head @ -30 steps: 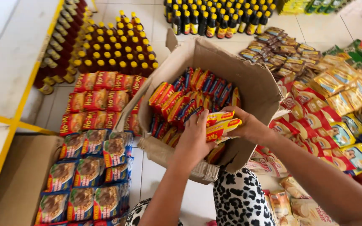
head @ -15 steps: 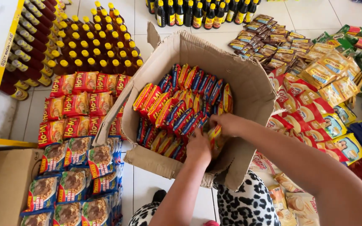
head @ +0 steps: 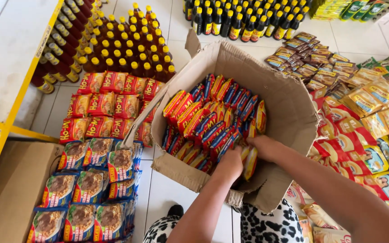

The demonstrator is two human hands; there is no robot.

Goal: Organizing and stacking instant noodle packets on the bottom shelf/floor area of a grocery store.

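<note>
Inside the box: both hands are down in the open cardboard box (head: pixel 289 112), at its near right corner.
Left hand: the left hand (head: pixel 231 163) is curled among the red, yellow and blue snack packets (head: pixel 212 118), fingers buried between them — whether it has closed on one I cannot tell.
Right hand: the right hand (head: pixel 263 147) is closed on a yellow packet (head: pixel 250 163) that stands on edge just beside the left hand.
Box contents: the packets stand upright in tight rows, filling most of the box.
Left of the box: red noodle packs (head: pixel 100 105) lie in rows on the tiled floor, with blue noodle packs (head: pixel 91 184) nearer the camera.
Behind: yellow-capped bottles (head: pixel 127 49) stand in ranks — dark ones farther back.
Right: loose sachets (head: pixel 365 108) are spread over the floor.
</note>
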